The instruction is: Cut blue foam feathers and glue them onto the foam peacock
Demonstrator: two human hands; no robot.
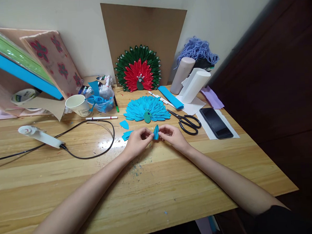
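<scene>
1. Pinching one creased blue petal (pixel 156 132) from both sides, the two hands meet in the head view just in front of the blue peacock (pixel 158 108), my landmark for everything else.
2. From where I stand, the left hand (pixel 139 142) has thumb and fingertips clamped on the petal's left edge.
3. The right hand (pixel 175 138) grips the opposite edge the same way, so the petal stands point up between them.
4. Two loose blue pieces (pixel 124 124) lie left of the peacock, one of them just beside the left hand.
5. Black-handled scissors (pixel 181 118) rest right of the peacock, and a dark phone (pixel 216 123) lies farther right.
6. Behind the peacock, a red-and-green peacock (pixel 139 74) stands before a brown board (pixel 145 30).
7. Well left of the peacock, a white corded tool (pixel 46 138) sits on the wooden table (pixel 160 200).
</scene>
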